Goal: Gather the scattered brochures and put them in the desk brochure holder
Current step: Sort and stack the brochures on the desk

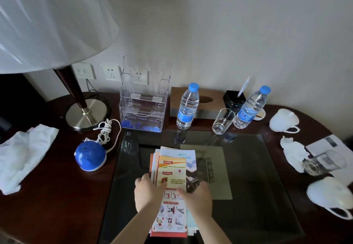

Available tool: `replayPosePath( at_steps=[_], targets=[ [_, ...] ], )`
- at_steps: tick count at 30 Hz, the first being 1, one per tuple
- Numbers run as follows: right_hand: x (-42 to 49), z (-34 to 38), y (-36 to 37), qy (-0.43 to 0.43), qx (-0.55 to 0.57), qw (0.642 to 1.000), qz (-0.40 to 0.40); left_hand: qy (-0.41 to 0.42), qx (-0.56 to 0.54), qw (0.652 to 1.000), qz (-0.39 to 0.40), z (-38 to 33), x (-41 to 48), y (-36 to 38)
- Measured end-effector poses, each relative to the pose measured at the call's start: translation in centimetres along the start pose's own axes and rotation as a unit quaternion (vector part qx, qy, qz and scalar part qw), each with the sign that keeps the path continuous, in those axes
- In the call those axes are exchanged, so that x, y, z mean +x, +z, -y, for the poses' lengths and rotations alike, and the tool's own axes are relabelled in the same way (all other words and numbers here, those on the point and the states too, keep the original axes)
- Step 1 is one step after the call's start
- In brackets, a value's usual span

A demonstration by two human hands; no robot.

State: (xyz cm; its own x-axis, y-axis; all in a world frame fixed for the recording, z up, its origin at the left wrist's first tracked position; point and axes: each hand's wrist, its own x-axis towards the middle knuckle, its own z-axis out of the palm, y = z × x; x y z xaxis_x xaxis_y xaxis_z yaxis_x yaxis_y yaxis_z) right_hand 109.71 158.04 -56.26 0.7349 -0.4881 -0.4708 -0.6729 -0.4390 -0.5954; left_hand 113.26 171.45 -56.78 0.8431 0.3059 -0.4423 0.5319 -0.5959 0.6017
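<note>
On the glass desk top (257, 177), the clear holder (144, 108) stands empty at the back while, nearer, the left hand (148, 193) and right hand (197, 199) curl round either edge of the gathered brochures (172, 169), so gathering looks done and only loading remains.

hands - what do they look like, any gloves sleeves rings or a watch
Both are bare. The left hand and right hand wear no gloves, and no rings show on the fingers that can be seen. Both wrists are free of any watch or band. The forearms are uncovered down to the bottom edge of the picture, with no sleeve in view.
</note>
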Motion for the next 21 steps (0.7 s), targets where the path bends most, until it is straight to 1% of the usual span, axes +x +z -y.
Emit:
replayPosePath(
  at_steps=[3, 4, 7, 9, 11, 12, 14, 15, 17, 21],
  targets=[
    [-0.6, 0.3, 0.0, -0.012, -0.051, 0.998, -0.025, 0.027, 0.121, 0.991, -0.041, 0.0, -0.3, -0.3],
    [-0.7, 0.4, 0.0, -0.008, -0.061, 0.998, -0.023, 0.033, 0.126, 0.991, -0.038, 0.1, -0.2, -0.4],
    [-0.9, 0.8, -0.2, 0.006, -0.073, 0.997, -0.017, 0.022, 0.052, 0.998, -0.013, 0.2, -0.2, -0.8],
    [-1.2, 1.0, -0.3, -0.005, -0.064, 0.996, -0.06, 0.034, 0.023, 0.998, -0.036, 0.2, -0.6, -1.0],
    [-1.6, 0.9, -0.3, -0.056, -0.052, 0.989, -0.126, 0.064, 0.006, 0.996, -0.054, 0.2, -1.1, -1.0],
    [-1.8, 0.9, -0.1, -0.088, -0.053, 0.985, -0.137, 0.078, 0.005, 0.996, -0.05, 0.2, -1.3, -1.0],
    [-2.1, 1.0, 0.3, -0.121, -0.08, 0.983, -0.108, 0.09, 0.019, 0.995, -0.024, 0.2, -1.5, -0.7],
    [-2.2, 1.2, 0.5, -0.118, -0.089, 0.985, -0.089, 0.087, 0.026, 0.996, -0.011, 0.2, -1.6, -0.5],
    [-2.0, 1.9, 0.8, -0.078, -0.07, 0.993, -0.05, 0.066, 0.025, 0.998, 0.003, 0.0, -1.6, -0.4],
    [-1.4, 3.1, 1.1, 0.013, 0.018, 0.999, 0.024, 0.024, 0.009, 0.999, 0.02, -0.4, -1.2, -0.9]
  ],
)
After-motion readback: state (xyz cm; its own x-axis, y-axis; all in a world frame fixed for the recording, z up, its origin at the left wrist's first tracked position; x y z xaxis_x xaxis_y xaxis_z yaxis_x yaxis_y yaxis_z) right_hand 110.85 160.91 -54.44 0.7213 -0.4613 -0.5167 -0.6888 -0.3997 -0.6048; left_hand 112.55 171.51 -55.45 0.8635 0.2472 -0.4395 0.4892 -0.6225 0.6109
